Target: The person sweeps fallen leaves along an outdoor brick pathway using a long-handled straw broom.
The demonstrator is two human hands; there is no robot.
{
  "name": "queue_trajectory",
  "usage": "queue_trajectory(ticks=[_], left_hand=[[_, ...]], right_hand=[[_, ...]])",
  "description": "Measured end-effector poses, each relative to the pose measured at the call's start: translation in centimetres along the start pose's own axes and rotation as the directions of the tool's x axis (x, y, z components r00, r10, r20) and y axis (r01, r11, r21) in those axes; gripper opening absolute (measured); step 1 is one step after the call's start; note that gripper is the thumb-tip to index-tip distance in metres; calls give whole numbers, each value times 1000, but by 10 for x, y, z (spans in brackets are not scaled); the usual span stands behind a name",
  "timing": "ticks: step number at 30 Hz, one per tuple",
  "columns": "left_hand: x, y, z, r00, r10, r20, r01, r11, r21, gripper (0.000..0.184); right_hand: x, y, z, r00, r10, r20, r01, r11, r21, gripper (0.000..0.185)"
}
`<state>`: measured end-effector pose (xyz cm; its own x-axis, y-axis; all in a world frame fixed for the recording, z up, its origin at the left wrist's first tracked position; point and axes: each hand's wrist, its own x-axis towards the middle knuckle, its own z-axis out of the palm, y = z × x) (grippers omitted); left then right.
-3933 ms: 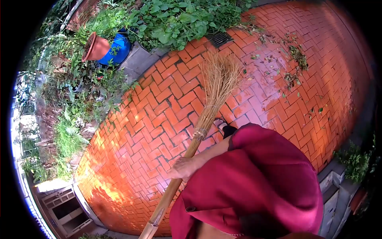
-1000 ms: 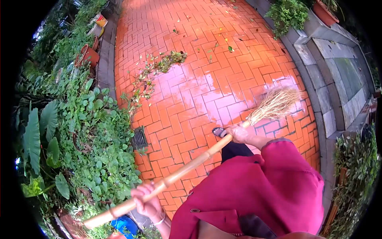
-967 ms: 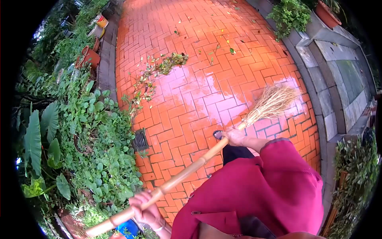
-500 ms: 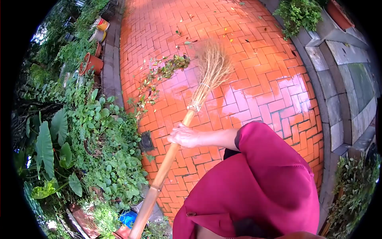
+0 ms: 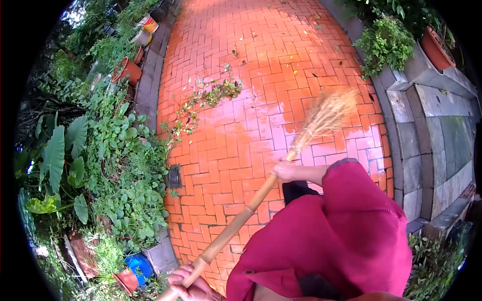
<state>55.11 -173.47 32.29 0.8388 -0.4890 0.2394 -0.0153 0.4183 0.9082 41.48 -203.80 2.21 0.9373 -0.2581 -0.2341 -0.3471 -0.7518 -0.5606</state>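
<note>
A long broom (image 5: 251, 205) with a bamboo handle and a fanned bristle head slants across the view. My right hand (image 5: 284, 170) is closed around the handle just below the bound bristles. Lower down, at the bottom edge, my left hand (image 5: 192, 285) wraps the handle near its other end. The bristles (image 5: 329, 113) are over the right side of the wet brick path, slightly blurred; I cannot tell whether they touch it. A line of fallen leaves (image 5: 223, 91) lies on the bricks to the left of the broom head.
Red herringbone bricks (image 5: 221, 150) run ahead. Dense plants (image 5: 125, 175), clay pots (image 5: 128, 70) and buckets (image 5: 149, 23) border the left. A small drain grate (image 5: 173, 176) sits by the left edge. Grey stone steps (image 5: 416, 135) and a bush (image 5: 384, 45) stand on the right.
The broom head has swung to the right and a little nearer, away from the leaves. My right hand moved right with it. My left hand has come into view on the lower handle.
</note>
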Motion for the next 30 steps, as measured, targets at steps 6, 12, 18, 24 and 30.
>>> queue_trajectory(ticks=[6,12,18,24,30], left_hand=[[9,8,56,956,226,187,-257,952,164,14],[105,61,118,919,353,177,-367,929,54,23],[241,15,173,925,87,370,-41,991,-130,36],[277,-95,315,923,-145,357,214,964,-160,33],[221,-101,341,893,54,447,53,973,-222,33]], right_hand=[[107,-3,-91,939,-240,-246,254,967,25,16],[56,-26,-166,793,-268,-547,346,937,42,17],[-54,24,-184,929,117,-350,10,940,341,22],[-64,130,-196,949,270,-165,-173,881,440,17],[-4,227,-255,900,179,-397,-111,976,190,14]])
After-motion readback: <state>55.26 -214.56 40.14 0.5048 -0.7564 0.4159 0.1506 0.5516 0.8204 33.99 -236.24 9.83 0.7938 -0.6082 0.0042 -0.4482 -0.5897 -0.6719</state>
